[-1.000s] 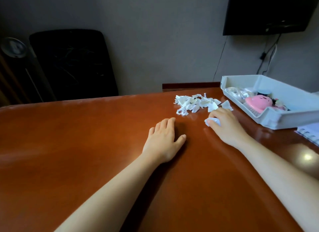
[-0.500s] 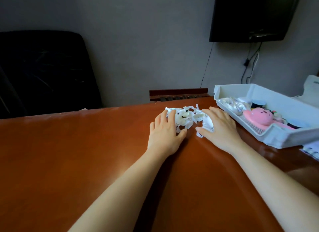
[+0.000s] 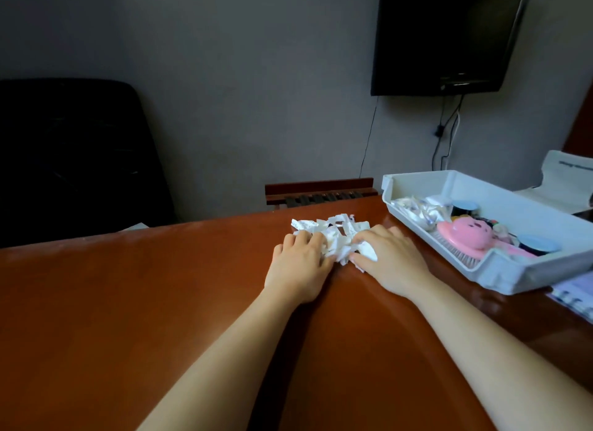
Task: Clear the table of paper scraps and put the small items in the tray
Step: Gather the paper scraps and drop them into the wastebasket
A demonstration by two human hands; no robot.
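Observation:
A heap of torn white paper scraps (image 3: pixel 324 230) lies near the far edge of the brown table (image 3: pixel 128 302). My left hand (image 3: pixel 298 267) rests on the heap's left side with its fingers curled into the scraps. My right hand (image 3: pixel 388 260) presses in from the right, fingers bent around a crumpled piece. The two hands enclose the near part of the heap. A white plastic tray (image 3: pixel 513 273) stands to the right and holds a pink brush (image 3: pixel 471 238), small dark jars with blue lids (image 3: pixel 539 244) and pale wrappers.
A notebook (image 3: pixel 574 299) lies at the right edge beside the tray. A white paper bag (image 3: pixel 564 180) stands behind the tray. A black chair (image 3: pixel 70 161) is at the back left, a wooden rack (image 3: pixel 321 194) behind the table, and a dark screen (image 3: pixel 446 35) hangs on the wall.
Both hands have slid forward to the heap and closed in on it from either side. My left hand went from flat on the bare table to curled on the scraps.

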